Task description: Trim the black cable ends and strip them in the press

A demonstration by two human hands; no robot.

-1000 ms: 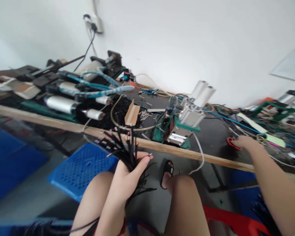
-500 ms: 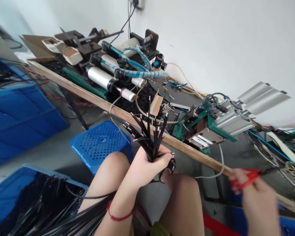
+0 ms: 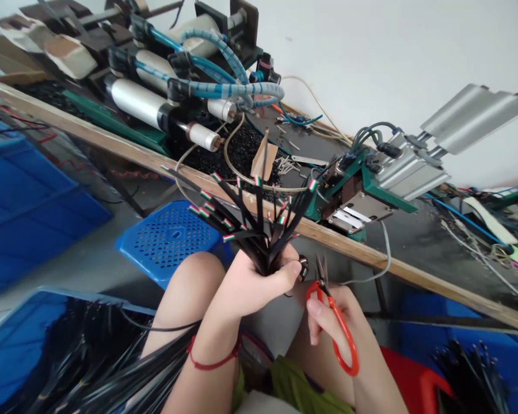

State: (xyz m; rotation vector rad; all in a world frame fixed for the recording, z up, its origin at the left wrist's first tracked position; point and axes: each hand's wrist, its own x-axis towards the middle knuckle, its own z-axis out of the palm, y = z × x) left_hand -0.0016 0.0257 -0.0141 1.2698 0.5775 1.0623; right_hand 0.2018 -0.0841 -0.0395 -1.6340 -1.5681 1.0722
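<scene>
A bundle of black cables [image 3: 259, 233] is gripped in my left hand [image 3: 261, 282], its ends fanned out above my fist. Short red, white and green inner wires show at the cable tips. The rest of the bundle trails past my wrist toward the lower left. My right hand [image 3: 334, 322] holds scissors [image 3: 343, 336] with red handles, thumb and fingers at the loops. Their slim blades point upward, slightly parted, to the right of my left fist and not touching the cables.
A wooden-edged bench [image 3: 328, 236] crosses ahead, carrying pneumatic cylinders [image 3: 140, 103] and a green-framed press [image 3: 366, 195]. Below stand a blue stool [image 3: 172, 236], a blue bin of cables [image 3: 64, 351] at lower left and more black cables [image 3: 475, 374] at lower right. A wall rises behind.
My right hand has brought the scissors from the far right bench edge in beside my left hand. The cable ends have spread wider. The view has shifted closer to the bench.
</scene>
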